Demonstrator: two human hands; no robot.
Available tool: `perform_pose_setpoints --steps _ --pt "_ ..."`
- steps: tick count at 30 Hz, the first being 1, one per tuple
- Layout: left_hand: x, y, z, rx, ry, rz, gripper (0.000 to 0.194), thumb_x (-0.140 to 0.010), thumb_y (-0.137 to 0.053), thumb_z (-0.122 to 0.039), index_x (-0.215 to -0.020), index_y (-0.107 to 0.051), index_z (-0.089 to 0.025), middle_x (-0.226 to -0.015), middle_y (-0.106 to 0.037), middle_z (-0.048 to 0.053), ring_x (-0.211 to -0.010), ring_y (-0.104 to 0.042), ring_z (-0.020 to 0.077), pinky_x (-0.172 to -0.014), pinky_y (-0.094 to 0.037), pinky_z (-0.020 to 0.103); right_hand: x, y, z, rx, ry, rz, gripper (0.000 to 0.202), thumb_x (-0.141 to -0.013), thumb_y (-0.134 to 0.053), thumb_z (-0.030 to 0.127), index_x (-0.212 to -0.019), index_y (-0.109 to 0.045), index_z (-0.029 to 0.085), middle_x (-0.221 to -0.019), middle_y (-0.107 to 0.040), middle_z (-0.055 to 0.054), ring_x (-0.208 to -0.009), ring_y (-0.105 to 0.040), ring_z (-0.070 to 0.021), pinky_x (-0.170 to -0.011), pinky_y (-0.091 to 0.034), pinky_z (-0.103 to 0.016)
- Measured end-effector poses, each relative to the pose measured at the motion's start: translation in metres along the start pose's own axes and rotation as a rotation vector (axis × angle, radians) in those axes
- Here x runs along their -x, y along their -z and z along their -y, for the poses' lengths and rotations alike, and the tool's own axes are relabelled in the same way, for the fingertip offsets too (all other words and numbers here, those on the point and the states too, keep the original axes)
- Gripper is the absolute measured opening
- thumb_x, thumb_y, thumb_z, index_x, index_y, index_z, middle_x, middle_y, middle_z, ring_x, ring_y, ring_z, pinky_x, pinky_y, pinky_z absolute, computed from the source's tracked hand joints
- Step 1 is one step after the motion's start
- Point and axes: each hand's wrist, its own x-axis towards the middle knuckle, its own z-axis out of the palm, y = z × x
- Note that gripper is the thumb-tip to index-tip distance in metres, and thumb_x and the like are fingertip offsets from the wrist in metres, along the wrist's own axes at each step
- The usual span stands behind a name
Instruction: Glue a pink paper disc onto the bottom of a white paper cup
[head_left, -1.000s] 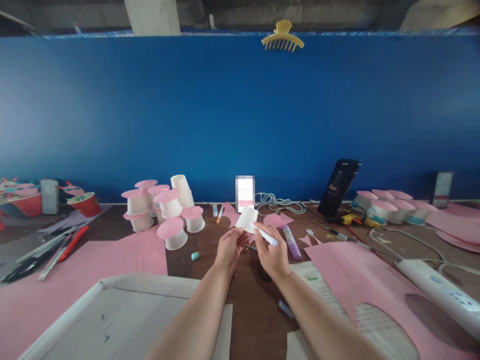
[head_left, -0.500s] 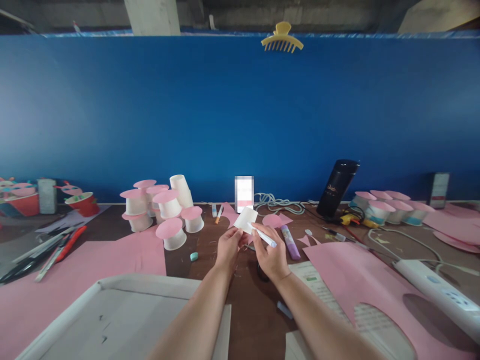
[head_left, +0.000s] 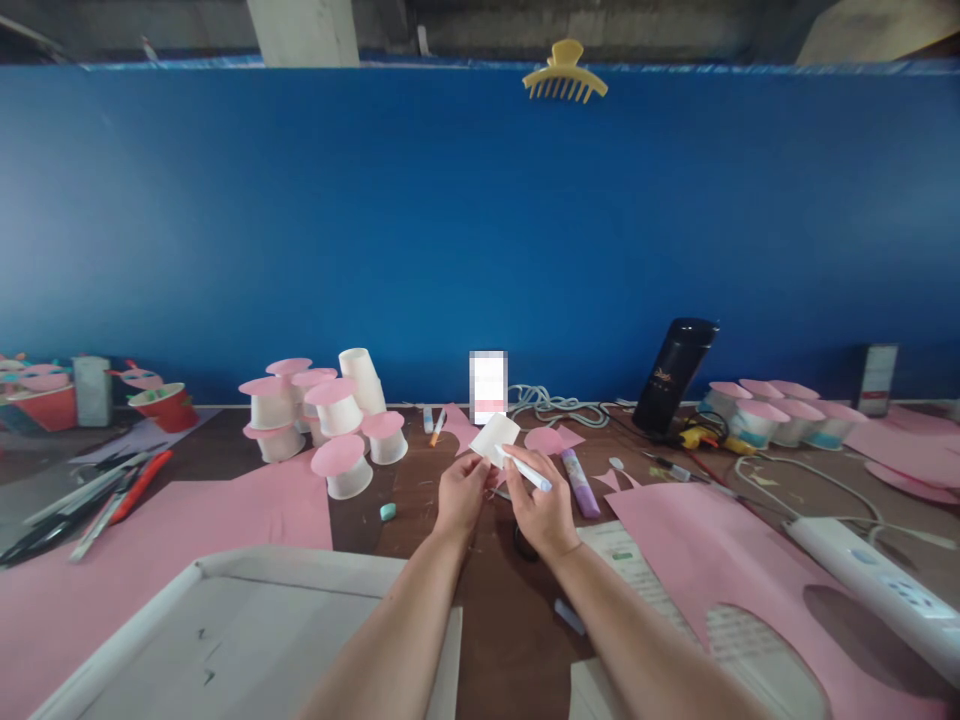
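Over the middle of the brown table, my left hand (head_left: 463, 492) pinches the lower edge of a small white piece of paper (head_left: 495, 436). In my right hand (head_left: 544, 508) is a white marker pen (head_left: 531, 472) with a pale blue end, its tip against or close to the paper. Whatever is drawn there is too small to make out. Just beyond the paper a phone (head_left: 490, 390) with a blurred screen leans on the blue wall. A purple glue stick (head_left: 580, 484) lies right of my right hand, near a pink paper disc (head_left: 545, 440).
White paper cups topped with pink discs (head_left: 341, 465) stand at left. Pink paper sheets (head_left: 675, 530), a white tray (head_left: 300, 620), red-handled scissors (head_left: 141, 487) and a power strip (head_left: 877, 580) surround my arms. A black bottle (head_left: 675, 375) leans at the back right.
The white paper has turned slightly and shifted a little to the right in my fingers. The marker and both hands stay nearly in place.
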Motion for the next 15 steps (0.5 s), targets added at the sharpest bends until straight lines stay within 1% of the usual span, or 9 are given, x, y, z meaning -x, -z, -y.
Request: perform_pose_setpoints --steps 3,7,10,13,15 --pt "0.000 0.001 -0.001 -0.066 -0.015 0.033 0.019 -0.069 -0.065 -0.031 -0.079 -0.070 -0.016 -0.065 -0.066 0.003 -0.059 -0.061 0.0150 -0.055 -0.045 0.023 0.000 0.001 0.001 -0.004 0.008 0.016 0.022 -0.090 -0.049 0.025 -0.104 -0.065 0.021 -0.098 -0.070 -0.008 -0.093 -0.064 -0.0215 -0.085 -0.051 -0.038" --pt "0.002 0.002 -0.006 -0.194 -0.100 0.026 0.018 -0.071 -0.060 -0.031 -0.074 -0.070 -0.016 -0.062 -0.064 0.001 -0.058 -0.058 0.0138 -0.056 -0.043 0.022 -0.001 0.001 0.004 -0.019 -0.002 0.035 0.019 -0.089 -0.050 0.026 -0.099 -0.066 0.021 -0.095 -0.070 -0.007 -0.090 -0.064 -0.0213 -0.085 -0.051 -0.038" --pt "0.004 0.001 -0.009 -0.265 -0.121 0.015 0.018 -0.072 -0.058 -0.031 -0.072 -0.069 -0.016 -0.062 -0.063 0.001 -0.058 -0.056 0.0138 -0.055 -0.042 0.022 0.000 0.001 0.004 -0.032 -0.011 0.043 0.019 -0.089 -0.050 0.025 -0.099 -0.066 0.021 -0.096 -0.070 -0.007 -0.091 -0.064 -0.0212 -0.086 -0.050 -0.037" --pt "0.005 0.001 -0.010 -0.311 -0.124 0.024 0.020 -0.074 -0.056 -0.032 -0.072 -0.069 -0.016 -0.063 -0.063 0.001 -0.058 -0.055 0.0144 -0.054 -0.041 0.023 0.000 0.001 0.002 -0.023 -0.017 0.021 0.020 -0.089 -0.050 0.024 -0.102 -0.065 0.020 -0.098 -0.070 -0.007 -0.093 -0.063 -0.0215 -0.086 -0.050 -0.038" --pt "0.006 0.001 -0.011 -0.366 -0.160 0.022 0.021 -0.075 -0.055 -0.032 -0.071 -0.069 -0.016 -0.063 -0.063 0.001 -0.059 -0.055 0.0146 -0.055 -0.041 0.023 0.000 0.002 0.002 -0.020 -0.022 0.017 0.020 -0.089 -0.050 0.024 -0.103 -0.065 0.020 -0.099 -0.069 -0.007 -0.094 -0.063 -0.0216 -0.087 -0.050 -0.038"
